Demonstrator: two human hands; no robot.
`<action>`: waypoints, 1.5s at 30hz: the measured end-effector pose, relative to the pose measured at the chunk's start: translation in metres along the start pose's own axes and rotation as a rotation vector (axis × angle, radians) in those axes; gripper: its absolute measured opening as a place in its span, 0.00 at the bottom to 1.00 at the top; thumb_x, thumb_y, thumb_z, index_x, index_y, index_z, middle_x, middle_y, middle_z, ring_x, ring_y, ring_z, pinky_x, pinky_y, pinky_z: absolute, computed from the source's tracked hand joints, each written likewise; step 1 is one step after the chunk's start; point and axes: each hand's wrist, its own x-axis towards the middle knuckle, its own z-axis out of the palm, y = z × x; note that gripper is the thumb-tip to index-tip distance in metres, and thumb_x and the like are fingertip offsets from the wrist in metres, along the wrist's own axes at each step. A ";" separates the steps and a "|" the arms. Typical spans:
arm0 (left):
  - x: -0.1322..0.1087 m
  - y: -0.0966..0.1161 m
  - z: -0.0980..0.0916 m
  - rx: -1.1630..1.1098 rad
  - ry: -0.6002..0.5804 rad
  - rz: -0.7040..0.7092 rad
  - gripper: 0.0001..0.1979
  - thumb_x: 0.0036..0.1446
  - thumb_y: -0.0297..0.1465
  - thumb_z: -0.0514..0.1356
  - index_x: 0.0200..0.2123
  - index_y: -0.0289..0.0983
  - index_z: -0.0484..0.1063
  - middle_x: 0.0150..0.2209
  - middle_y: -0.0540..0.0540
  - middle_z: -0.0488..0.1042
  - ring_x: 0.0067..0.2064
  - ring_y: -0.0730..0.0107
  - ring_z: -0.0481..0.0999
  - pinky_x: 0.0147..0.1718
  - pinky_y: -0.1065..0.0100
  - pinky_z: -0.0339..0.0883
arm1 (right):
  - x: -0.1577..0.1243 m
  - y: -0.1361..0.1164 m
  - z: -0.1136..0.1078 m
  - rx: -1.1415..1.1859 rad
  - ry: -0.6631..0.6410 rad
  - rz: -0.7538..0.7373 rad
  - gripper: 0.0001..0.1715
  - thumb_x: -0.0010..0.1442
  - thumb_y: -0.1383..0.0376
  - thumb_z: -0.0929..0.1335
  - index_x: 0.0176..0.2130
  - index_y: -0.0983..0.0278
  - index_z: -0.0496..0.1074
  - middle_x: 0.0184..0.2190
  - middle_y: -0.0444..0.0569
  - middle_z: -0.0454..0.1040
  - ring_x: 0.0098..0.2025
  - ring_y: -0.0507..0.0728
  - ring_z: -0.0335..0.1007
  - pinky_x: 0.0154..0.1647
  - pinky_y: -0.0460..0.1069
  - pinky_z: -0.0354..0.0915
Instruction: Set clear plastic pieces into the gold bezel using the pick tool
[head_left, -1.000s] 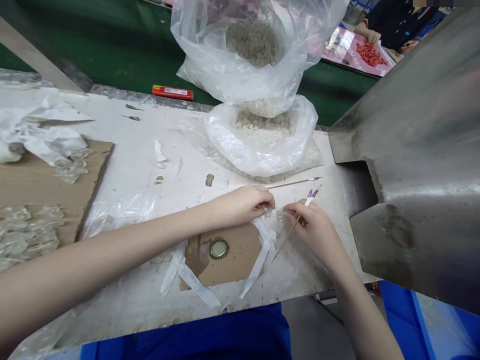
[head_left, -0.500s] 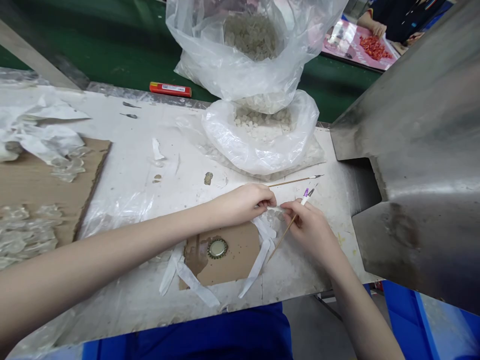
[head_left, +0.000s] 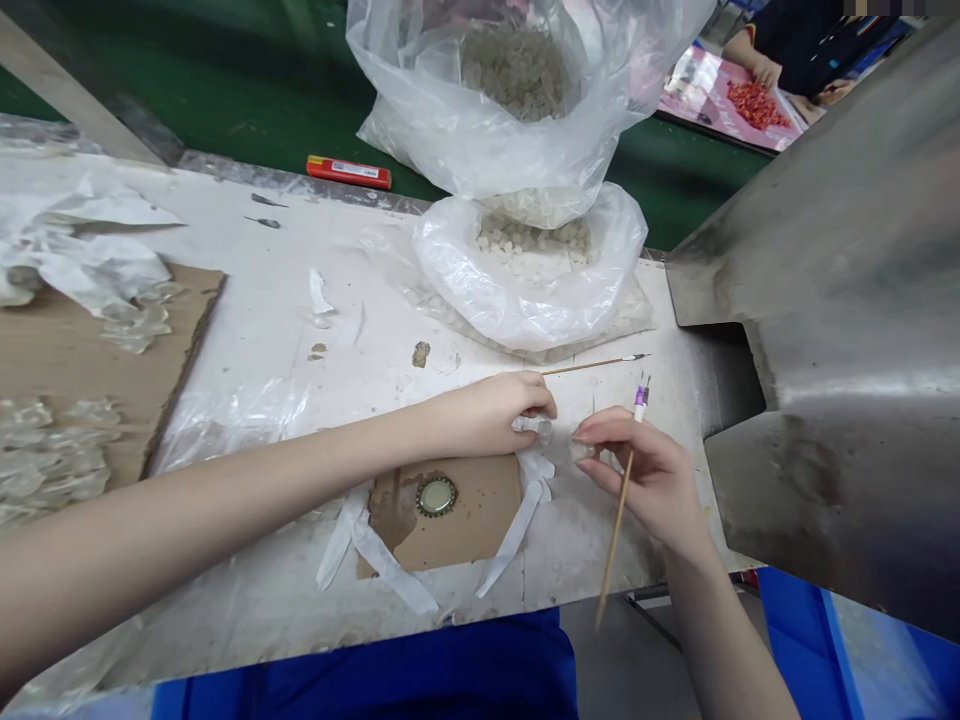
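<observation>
My left hand (head_left: 510, 412) is closed round a small clear piece (head_left: 534, 428), just above the brown cardboard (head_left: 472, 510). To its right, my right hand (head_left: 645, 465) pinches another clear piece (head_left: 582, 452) between thumb and fingertips. A thin wooden brush (head_left: 616, 535) with a white and purple end is also held in my right hand, its stick pointing down. On the cardboard lies a round metal cap (head_left: 436, 495) with a toothed rim, and white strips (head_left: 514, 535) lie along the cardboard's edges. A second brush (head_left: 592, 364) rests beyond my left hand.
Two plastic bags (head_left: 525, 300) of pale pieces stand at the back. A metal panel (head_left: 840, 350) rises at the right. At the left, a cardboard sheet (head_left: 180, 370) bears clear pieces. A red box (head_left: 349, 172) lies at the back edge. A person's hand (head_left: 765, 72) is near red pieces.
My hands have moved apart, and a clear piece now shows at each one. My right hand has shifted right, and its brush now hangs more steeply.
</observation>
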 end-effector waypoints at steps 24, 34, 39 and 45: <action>-0.003 -0.002 0.001 -0.046 0.039 -0.004 0.11 0.52 0.21 0.64 0.40 0.36 0.79 0.42 0.43 0.80 0.42 0.58 0.81 0.43 0.64 0.74 | -0.014 -0.007 0.019 -0.088 0.140 0.229 0.07 0.57 0.63 0.75 0.34 0.59 0.72 0.24 0.43 0.75 0.27 0.56 0.74 0.29 0.49 0.70; -0.012 -0.002 -0.014 -0.013 0.107 -0.025 0.09 0.61 0.23 0.58 0.39 0.36 0.79 0.37 0.43 0.82 0.37 0.60 0.81 0.38 0.65 0.75 | -0.009 0.007 0.044 -0.445 0.069 0.238 0.07 0.57 0.69 0.70 0.32 0.58 0.69 0.24 0.43 0.74 0.27 0.57 0.72 0.28 0.48 0.66; 0.000 -0.002 -0.006 0.033 -0.018 0.107 0.14 0.57 0.17 0.60 0.41 0.37 0.80 0.42 0.43 0.82 0.46 0.59 0.81 0.46 0.65 0.73 | -0.014 0.009 0.041 -0.582 0.044 0.227 0.06 0.59 0.69 0.70 0.31 0.59 0.71 0.28 0.47 0.77 0.31 0.60 0.75 0.31 0.49 0.67; 0.019 -0.001 0.006 0.064 -0.054 0.145 0.09 0.62 0.18 0.60 0.35 0.34 0.79 0.38 0.42 0.80 0.41 0.61 0.80 0.42 0.67 0.72 | -0.019 0.013 0.035 -0.640 0.046 0.212 0.05 0.61 0.69 0.70 0.32 0.59 0.72 0.26 0.46 0.77 0.28 0.59 0.74 0.29 0.49 0.66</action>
